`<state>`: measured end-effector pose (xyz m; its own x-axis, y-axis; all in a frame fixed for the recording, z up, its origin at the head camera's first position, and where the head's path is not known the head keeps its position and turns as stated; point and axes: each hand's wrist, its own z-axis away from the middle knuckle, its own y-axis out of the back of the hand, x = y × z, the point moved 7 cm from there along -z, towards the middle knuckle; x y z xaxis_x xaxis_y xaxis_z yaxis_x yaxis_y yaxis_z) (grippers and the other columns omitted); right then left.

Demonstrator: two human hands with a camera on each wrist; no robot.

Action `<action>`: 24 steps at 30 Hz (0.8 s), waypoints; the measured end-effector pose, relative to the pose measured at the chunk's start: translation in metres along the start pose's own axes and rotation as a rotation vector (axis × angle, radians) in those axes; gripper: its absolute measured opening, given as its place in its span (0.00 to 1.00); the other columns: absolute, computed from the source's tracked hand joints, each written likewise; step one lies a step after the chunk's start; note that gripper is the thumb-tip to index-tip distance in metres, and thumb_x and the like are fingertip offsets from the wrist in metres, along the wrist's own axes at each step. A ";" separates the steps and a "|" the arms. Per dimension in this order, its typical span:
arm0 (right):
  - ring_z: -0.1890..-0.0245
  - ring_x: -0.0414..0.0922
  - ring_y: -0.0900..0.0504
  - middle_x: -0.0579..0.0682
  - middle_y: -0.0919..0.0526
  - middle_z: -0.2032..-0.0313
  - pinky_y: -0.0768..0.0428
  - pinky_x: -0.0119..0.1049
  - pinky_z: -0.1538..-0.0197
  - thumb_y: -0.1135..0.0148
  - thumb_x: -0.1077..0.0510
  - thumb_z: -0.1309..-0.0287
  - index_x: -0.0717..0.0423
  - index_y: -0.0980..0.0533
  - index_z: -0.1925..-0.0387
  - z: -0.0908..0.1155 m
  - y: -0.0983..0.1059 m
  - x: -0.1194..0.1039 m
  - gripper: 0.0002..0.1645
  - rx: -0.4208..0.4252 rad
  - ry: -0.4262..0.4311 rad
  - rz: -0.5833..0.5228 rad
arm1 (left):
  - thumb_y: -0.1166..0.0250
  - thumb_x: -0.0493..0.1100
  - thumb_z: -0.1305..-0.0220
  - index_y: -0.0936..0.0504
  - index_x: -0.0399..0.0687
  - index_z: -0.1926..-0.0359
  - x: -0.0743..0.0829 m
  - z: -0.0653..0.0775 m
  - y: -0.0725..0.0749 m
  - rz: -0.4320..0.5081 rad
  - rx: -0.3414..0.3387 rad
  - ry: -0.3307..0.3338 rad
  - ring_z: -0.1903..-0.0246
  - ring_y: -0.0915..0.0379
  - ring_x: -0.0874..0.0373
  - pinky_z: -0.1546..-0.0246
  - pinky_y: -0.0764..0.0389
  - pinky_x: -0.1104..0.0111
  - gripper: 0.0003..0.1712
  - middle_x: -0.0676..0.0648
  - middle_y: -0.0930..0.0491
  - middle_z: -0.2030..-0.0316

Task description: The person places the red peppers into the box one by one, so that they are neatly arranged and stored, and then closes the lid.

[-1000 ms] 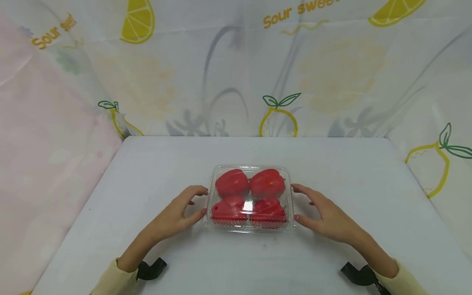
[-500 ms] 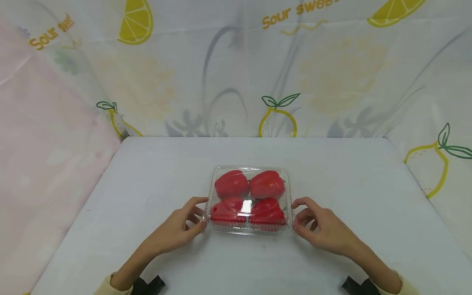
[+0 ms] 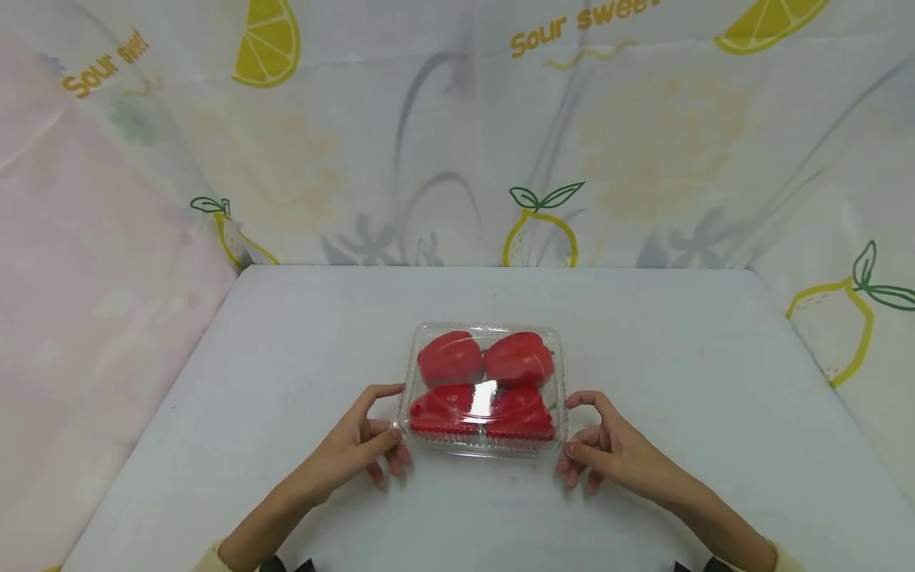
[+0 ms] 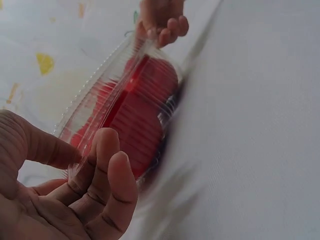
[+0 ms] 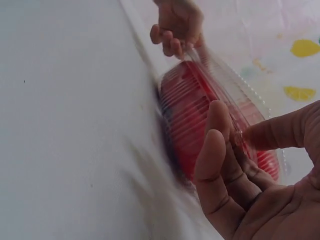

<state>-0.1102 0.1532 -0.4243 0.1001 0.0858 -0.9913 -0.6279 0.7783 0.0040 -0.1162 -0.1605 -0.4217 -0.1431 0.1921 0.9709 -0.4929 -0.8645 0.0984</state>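
A clear plastic clamshell box [image 3: 480, 450] sits on the white table in the head view, its lid down over several red bell peppers [image 3: 450, 359]. At its front left corner my left hand [image 3: 352, 446] pinches the rim between thumb and curled fingers, with the index finger along the side. My right hand [image 3: 620, 454] likewise pinches the front right corner. Both wrist views show a thumb on top of the rim and fingers beneath: left hand [image 4: 75, 185], right hand [image 5: 255, 180]. Ribbed walls of the box show between the hands.
The white tabletop [image 3: 679, 342] spreads around the box on all sides. Behind it hangs a pale cloth [image 3: 443, 119] printed with lemons and lettering. A pink cloth [image 3: 93, 334] hangs on the left.
Both hands have slid nearer to me along the box's sides. From resting beside it with spread fingers, they have come to pinch its front corners. The box has stayed about where it was.
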 end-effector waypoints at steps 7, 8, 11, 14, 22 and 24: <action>0.76 0.39 0.22 0.65 0.16 0.68 0.21 0.31 0.74 0.46 0.68 0.32 0.65 0.53 0.38 0.000 0.002 -0.001 0.31 0.009 0.049 -0.070 | 0.41 0.36 0.29 0.49 0.44 0.28 -0.002 -0.001 0.001 0.100 -0.027 -0.001 0.76 0.23 0.56 0.77 0.16 0.62 0.35 0.30 0.21 0.69; 0.76 0.38 0.23 0.66 0.16 0.68 0.22 0.30 0.74 0.46 0.68 0.32 0.65 0.53 0.38 0.000 0.002 -0.001 0.32 0.008 0.047 -0.079 | 0.41 0.36 0.29 0.50 0.44 0.28 -0.001 -0.001 0.001 0.103 -0.034 -0.002 0.77 0.23 0.56 0.77 0.16 0.62 0.35 0.30 0.21 0.69; 0.77 0.39 0.23 0.69 0.18 0.68 0.22 0.29 0.75 0.46 0.68 0.31 0.64 0.54 0.37 0.001 0.002 -0.001 0.32 0.006 0.037 -0.077 | 0.42 0.37 0.28 0.51 0.45 0.28 0.001 0.000 0.001 0.085 -0.050 -0.004 0.77 0.24 0.55 0.78 0.16 0.61 0.36 0.29 0.22 0.69; 0.77 0.42 0.22 0.69 0.18 0.67 0.21 0.31 0.75 0.45 0.66 0.31 0.62 0.53 0.37 0.001 0.003 -0.001 0.32 0.014 0.015 -0.031 | 0.42 0.38 0.28 0.51 0.47 0.27 0.002 0.001 0.001 0.040 -0.057 -0.011 0.77 0.24 0.51 0.78 0.16 0.59 0.36 0.30 0.21 0.69; 0.76 0.52 0.20 0.62 0.16 0.67 0.20 0.35 0.73 0.40 0.62 0.33 0.60 0.47 0.37 0.000 0.012 -0.005 0.32 0.070 -0.026 0.145 | 0.39 0.40 0.29 0.45 0.53 0.27 0.002 0.003 0.004 -0.167 0.012 -0.069 0.73 0.21 0.44 0.75 0.16 0.57 0.35 0.41 0.17 0.67; 0.75 0.54 0.20 0.62 0.16 0.66 0.19 0.37 0.73 0.39 0.62 0.34 0.60 0.46 0.37 0.001 0.013 -0.005 0.32 0.074 -0.026 0.171 | 0.39 0.39 0.29 0.44 0.52 0.27 0.003 0.003 0.004 -0.198 0.018 -0.090 0.73 0.21 0.45 0.75 0.16 0.57 0.35 0.42 0.17 0.66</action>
<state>-0.1183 0.1634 -0.4196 0.0171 0.2359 -0.9716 -0.5786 0.7949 0.1828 -0.1162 -0.1651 -0.4172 0.0331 0.3173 0.9477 -0.4883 -0.8223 0.2924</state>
